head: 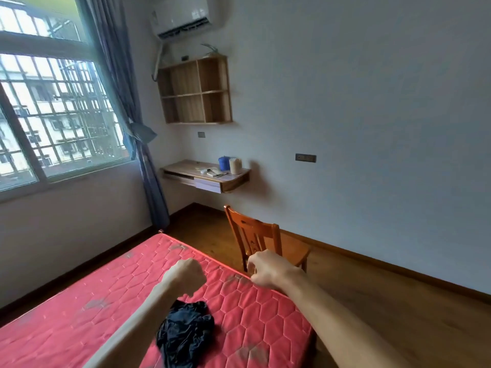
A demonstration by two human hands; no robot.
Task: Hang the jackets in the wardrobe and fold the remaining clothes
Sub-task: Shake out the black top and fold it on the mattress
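Both hands up over the red mattress (79, 314), left hand (187, 276) and right hand (268, 269) w/ grip curled closed, holding nothing. Dark crumpled garment (186, 333) lying below.

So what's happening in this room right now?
A person stands at a bare red mattress with both arms stretched forward. The left hand and right hand are curled into loose fists and hold nothing. A crumpled dark garment lies unfolded on the mattress beneath the left forearm. A wooden chair stands beside the bed.
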